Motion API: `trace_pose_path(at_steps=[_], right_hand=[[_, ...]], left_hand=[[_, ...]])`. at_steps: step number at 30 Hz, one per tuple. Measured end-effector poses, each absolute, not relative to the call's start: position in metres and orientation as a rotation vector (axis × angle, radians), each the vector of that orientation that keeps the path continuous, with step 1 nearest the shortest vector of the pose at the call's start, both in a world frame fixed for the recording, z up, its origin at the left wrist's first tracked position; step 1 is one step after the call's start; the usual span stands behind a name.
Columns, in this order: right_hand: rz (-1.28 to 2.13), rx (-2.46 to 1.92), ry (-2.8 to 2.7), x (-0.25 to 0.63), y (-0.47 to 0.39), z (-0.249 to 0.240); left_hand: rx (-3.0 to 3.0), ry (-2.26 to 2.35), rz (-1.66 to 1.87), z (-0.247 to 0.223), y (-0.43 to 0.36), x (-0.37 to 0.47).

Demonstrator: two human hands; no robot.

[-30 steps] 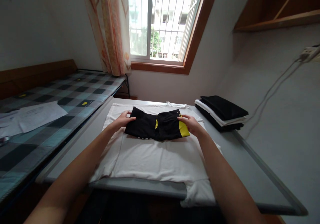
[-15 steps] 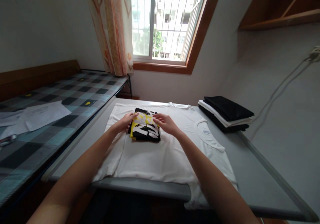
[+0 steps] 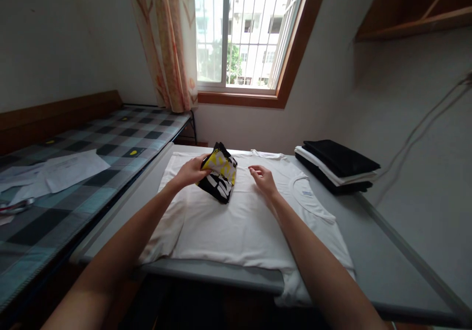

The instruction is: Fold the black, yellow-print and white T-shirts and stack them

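My left hand (image 3: 193, 169) grips the left edge of a folded black garment (image 3: 220, 175) with a yellow and white print. The folded bundle is tilted and raised over a white T-shirt (image 3: 236, 231). To its right, my right hand (image 3: 262, 176) hovers over the shirt with fingers loosely curled and nothing in them, apart from the bundle. The white T-shirt lies spread out sideways on a grey table, its neckline toward the right, and part of it hangs over the front edge.
A stack of folded black and white clothes (image 3: 335, 165) sits on the table (image 3: 391, 251) at the right. On the left is a bed with a checked mattress (image 3: 147, 135) and papers (image 3: 75, 167) on it. A barred window (image 3: 250, 40) and a curtain (image 3: 173, 49) are behind.
The folded garment has been lifted off the white T-shirt and tilted, held by my left hand. My right hand has let go of it and moved to the right.
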State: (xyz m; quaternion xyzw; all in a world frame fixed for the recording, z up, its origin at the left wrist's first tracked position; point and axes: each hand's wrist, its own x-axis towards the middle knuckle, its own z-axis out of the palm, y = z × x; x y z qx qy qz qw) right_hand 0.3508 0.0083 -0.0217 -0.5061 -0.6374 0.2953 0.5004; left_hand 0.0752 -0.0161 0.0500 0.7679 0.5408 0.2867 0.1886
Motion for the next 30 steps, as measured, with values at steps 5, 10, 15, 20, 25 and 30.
trace_pose_path(at_steps=[5,10,15,20,25,30], right_hand=[[0.816,-1.258,-1.425,0.367,0.017,-0.023],[0.729,-1.319,-1.250,0.373,0.022,-0.028],[0.654,-1.422,-1.304,0.374,0.020,-0.033],[0.584,-1.548,-1.550,0.368,0.006,-0.028],[0.458,-1.763,-1.730,0.360,-0.008,-0.017],[0.380,-1.799,-1.757,0.354,-0.013,-0.015]], left_hand=[[2.537,1.909,0.732,0.103,-0.017,0.107],[2.938,1.415,0.623,0.063,-0.010,0.127],[2.910,1.144,0.506,-0.006,-0.021,0.118],[2.623,1.429,0.758,-0.009,-0.029,0.099],[2.150,1.576,0.859,-0.007,-0.016,0.088],[1.998,1.445,0.939,-0.018,-0.010,0.087]])
